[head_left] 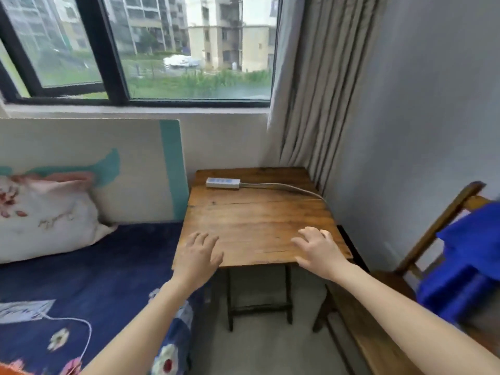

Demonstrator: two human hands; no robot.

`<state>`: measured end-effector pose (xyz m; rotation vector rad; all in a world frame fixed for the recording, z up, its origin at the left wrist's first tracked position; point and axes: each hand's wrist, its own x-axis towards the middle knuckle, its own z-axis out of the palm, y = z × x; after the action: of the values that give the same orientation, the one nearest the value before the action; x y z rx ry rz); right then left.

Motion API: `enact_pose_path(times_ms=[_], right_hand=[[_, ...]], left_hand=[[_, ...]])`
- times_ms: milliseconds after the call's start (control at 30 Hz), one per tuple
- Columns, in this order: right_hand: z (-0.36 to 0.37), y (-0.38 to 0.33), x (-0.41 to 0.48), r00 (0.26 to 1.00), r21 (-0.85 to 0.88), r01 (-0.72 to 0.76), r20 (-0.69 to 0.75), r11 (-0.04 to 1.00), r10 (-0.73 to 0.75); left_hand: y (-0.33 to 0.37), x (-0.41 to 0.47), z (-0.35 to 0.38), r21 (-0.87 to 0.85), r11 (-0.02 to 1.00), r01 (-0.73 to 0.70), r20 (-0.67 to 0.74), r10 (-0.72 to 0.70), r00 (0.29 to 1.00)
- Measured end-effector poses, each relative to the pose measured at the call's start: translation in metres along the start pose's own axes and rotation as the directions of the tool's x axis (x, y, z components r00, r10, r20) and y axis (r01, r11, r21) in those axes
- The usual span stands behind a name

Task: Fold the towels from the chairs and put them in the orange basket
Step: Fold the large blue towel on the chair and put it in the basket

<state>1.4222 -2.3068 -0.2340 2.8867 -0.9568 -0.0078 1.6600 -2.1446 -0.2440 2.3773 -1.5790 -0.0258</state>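
Observation:
A blue towel (465, 263) hangs over the back of a wooden chair (433, 231) at the right edge. My left hand (198, 255) and my right hand (318, 250) reach forward over the near edge of a small wooden table (257, 217), fingers relaxed and spread, holding nothing. An orange sliver (10, 370) shows at the bottom left corner; I cannot tell whether it is the basket.
A white power strip (222, 182) with its cable lies at the back of the table. A bed with a dark blue floral cover (94, 266) and a pillow (46, 217) lies to the left. A window and grey curtain (311, 90) stand behind.

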Motion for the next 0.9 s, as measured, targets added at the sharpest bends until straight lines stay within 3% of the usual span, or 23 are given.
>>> enact_pose_path(times_ms=[167,467,600,667,900], right_hand=[[0.021,0.083,-0.055,0.973,-0.039,-0.231,-0.011,0.972,0.231],[0.049,0.18,-0.11,0.817,-0.082,-0.572,0.037,0.816,0.576],[0.037,0.216,-0.098,0.708,-0.057,-0.698,0.097,0.714,0.7],[0.04,0.234,-0.094,0.682,-0.072,-0.727,0.043,0.683,0.73],[0.043,0.275,-0.112,0.585,-0.21,-0.777,0.105,0.593,0.804]], left_hand=[[0.088,0.064,0.045,-0.056,0.979,-0.197,0.084,0.201,0.976],[0.212,0.15,0.098,-0.159,0.872,-0.463,0.185,0.487,0.854],[0.252,0.197,0.114,-0.211,0.832,-0.513,0.191,0.55,0.813],[0.268,0.218,0.125,-0.235,0.824,-0.516,0.193,0.559,0.806],[0.317,0.238,0.176,-0.3,0.779,-0.55,0.311,0.625,0.716]])
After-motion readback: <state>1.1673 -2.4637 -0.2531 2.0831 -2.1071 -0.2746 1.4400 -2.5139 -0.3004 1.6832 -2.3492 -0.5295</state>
